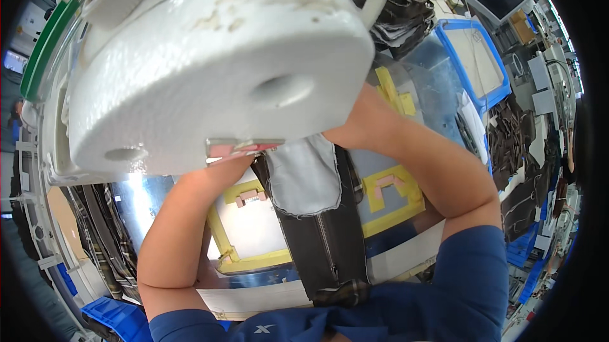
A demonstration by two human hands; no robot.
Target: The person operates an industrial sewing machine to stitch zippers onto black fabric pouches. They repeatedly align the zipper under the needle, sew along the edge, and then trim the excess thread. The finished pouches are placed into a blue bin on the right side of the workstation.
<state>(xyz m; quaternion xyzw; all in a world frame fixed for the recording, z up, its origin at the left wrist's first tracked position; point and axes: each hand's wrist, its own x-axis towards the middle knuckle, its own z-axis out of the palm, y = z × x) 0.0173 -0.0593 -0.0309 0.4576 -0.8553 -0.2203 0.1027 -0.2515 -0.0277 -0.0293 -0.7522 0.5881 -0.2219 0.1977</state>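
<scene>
The dark garment piece (pixel 299 256) reaches the bench's (pixel 260 297) front edge, its far end hidden by the white machine head (pixel 222 88). The left hand (pixel 238 167) and right hand (pixel 356 125) appear apart, either side of the pale lining (pixel 304 180); their grip cannot be told. The zip (pixel 327 247) seems already set in; the raw-edged lining probably remains unfinished
</scene>
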